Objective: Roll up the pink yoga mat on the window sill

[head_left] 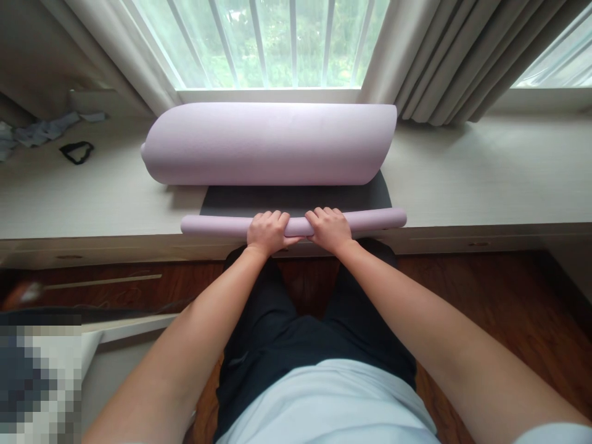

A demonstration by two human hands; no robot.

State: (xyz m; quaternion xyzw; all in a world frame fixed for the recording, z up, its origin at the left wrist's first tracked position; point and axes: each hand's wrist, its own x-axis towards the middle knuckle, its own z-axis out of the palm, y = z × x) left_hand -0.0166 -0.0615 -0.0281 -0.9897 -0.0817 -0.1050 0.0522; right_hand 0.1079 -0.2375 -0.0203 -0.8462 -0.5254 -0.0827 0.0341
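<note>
A lilac yoga mat with a dark grey underside lies on a pale window bench [485, 179]. Its far part forms a big loose roll [268, 143] by the window. Its near edge is wound into a thin tight roll [374, 218] at the bench's front edge. A flat strip of grey underside [296, 198] shows between the two rolls. My left hand [267, 232] and my right hand [329, 229] sit side by side at the middle of the thin roll, fingers curled over it.
A black loop [76, 152] and a crumpled grey cloth [41, 131] lie on the bench at the far left. Curtains [462, 55] hang beside the barred window [268, 43]. Dark wood floor [499, 296] lies below the bench.
</note>
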